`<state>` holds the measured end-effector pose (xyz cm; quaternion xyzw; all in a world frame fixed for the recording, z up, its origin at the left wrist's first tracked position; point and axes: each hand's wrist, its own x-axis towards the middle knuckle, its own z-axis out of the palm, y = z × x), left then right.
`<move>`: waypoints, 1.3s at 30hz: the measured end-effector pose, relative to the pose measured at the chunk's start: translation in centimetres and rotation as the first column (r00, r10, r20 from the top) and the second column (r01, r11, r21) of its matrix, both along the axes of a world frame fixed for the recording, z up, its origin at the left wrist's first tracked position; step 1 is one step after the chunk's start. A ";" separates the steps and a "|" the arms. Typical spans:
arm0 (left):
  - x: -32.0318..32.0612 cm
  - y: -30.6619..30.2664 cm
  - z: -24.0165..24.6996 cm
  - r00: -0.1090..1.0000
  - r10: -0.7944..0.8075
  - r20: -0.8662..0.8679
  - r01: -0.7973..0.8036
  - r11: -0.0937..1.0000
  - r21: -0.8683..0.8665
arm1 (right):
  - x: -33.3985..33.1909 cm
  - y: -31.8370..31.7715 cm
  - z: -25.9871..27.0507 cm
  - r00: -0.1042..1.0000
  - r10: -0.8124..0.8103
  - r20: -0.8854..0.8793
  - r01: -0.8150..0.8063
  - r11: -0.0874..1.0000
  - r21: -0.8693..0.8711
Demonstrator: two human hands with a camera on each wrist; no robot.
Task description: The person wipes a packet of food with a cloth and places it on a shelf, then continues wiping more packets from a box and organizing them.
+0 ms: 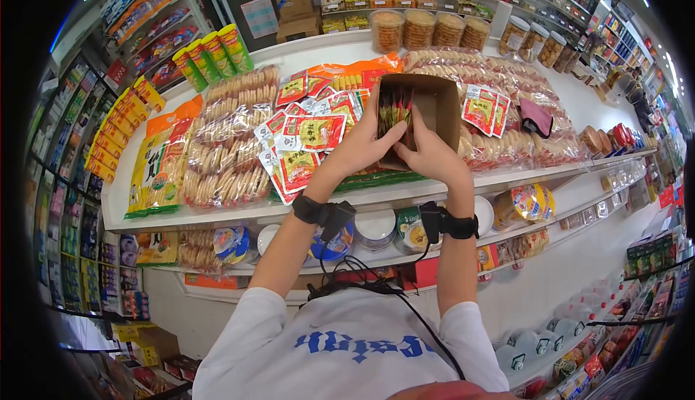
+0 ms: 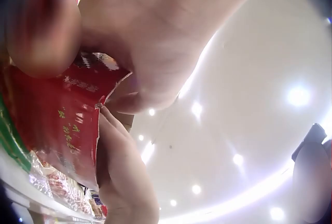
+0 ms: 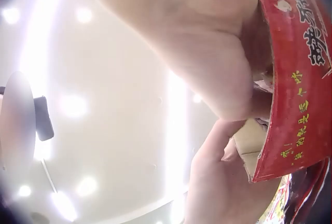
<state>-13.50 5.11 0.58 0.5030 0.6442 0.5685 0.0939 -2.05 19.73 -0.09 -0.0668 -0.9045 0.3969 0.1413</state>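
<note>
1. Red-sided cardboard box: at 12 o'clock from the person, over the surface, open side up.
2. Left grip: clamped on the box wall at 9 o'clock.
3. Right grip: reaches inside, beside upright packets; whether clamped, cannot tell.
4. Fill, judged: partial; packets occupy the 9 o'clock side. Loose snack packets remain outside, toward 9 o'clock.

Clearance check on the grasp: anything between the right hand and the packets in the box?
Nothing visible blocks it: the box is open and the right hand reaches in over its near wall. The left hand's thumb does crowd the near end of the packets.
</note>
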 end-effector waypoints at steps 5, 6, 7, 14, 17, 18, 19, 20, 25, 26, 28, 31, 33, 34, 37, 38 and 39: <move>-1.0 0.4 -0.7 0.997 0.042 -0.067 -0.047 0.996 -0.071 | -1.3 1.6 1.4 0.992 0.116 0.056 -0.120 0.990 0.073; -1.2 0.6 -0.6 0.999 0.039 -0.031 -0.041 0.996 -0.079 | -2.2 1.9 0.5 0.992 0.092 0.082 -0.098 0.993 0.070; -1.4 0.9 -0.5 0.999 0.033 0.004 -0.032 0.996 -0.084 | -2.7 2.0 0.3 0.992 0.065 0.106 -0.073 0.995 0.071; 0.2 1.6 0.0 0.853 0.455 -0.256 -0.452 0.889 0.074 | -3.2 2.5 1.0 0.973 -0.085 0.216 0.054 0.988 0.148; -0.7 0.6 -0.3 0.914 0.405 -0.035 -0.402 0.914 0.060 | -2.6 0.9 2.9 0.978 -0.181 0.104 0.156 0.964 0.216; -1.6 0.0 -1.7 0.918 0.394 0.048 -0.397 0.915 0.079 | -2.2 0.8 2.6 0.985 -0.155 -0.073 0.168 0.958 0.231; -1.5 -1.7 -0.9 0.945 0.313 0.090 -0.320 0.945 0.066 | -1.6 0.2 2.6 0.961 -0.127 -0.245 0.187 0.953 0.239; -1.5 -3.9 -0.1 0.964 0.228 0.138 -0.238 0.970 0.057 | -0.7 -0.4 2.7 0.932 -0.104 -0.346 0.204 0.942 0.266; 0.6 -14.4 2.7 0.926 0.254 0.277 -0.280 0.958 0.056 | 4.4 -4.4 5.4 0.864 -0.029 -0.502 0.094 0.990 0.104; 1.2 -15.8 2.4 0.902 0.291 0.320 -0.331 0.940 0.080 | 5.6 -5.8 5.7 0.907 -0.046 -0.418 0.058 0.998 0.017; 2.2 -18.8 2.3 0.869 0.389 0.306 -0.408 0.913 0.000 | 5.6 -7.8 5.0 0.905 0.077 -0.419 -0.072 0.997 0.027; 4.7 -21.4 1.7 0.830 0.440 0.344 -0.449 0.892 -0.056 | 3.1 -10.7 3.5 0.885 0.193 -0.424 -0.149 0.980 0.134; 6.2 -22.5 0.9 0.826 0.372 0.423 -0.377 0.923 -0.075 | 0.3 -12.3 2.0 0.879 0.220 -0.423 -0.099 0.952 0.290; 6.8 -22.7 0.5 0.825 0.302 0.477 -0.304 0.950 -0.075 | -1.4 -12.9 1.3 0.878 0.225 -0.422 -0.045 0.917 0.395; 8.2 -23.5 -1.0 0.799 0.203 0.566 -0.191 0.978 -0.081 | -4.3 -13.6 -1.2 0.905 0.223 -0.363 0.007 0.844 0.536; 8.6 -23.8 -1.2 0.794 0.202 0.573 -0.191 0.978 -0.081 | -4.6 -13.6 -1.6 0.915 0.220 -0.339 -0.010 0.851 0.524; 9.0 -24.1 -1.6 0.785 0.202 0.585 -0.194 0.978 -0.077 | -4.8 -13.5 -1.8 0.925 0.222 -0.308 -0.033 0.856 0.517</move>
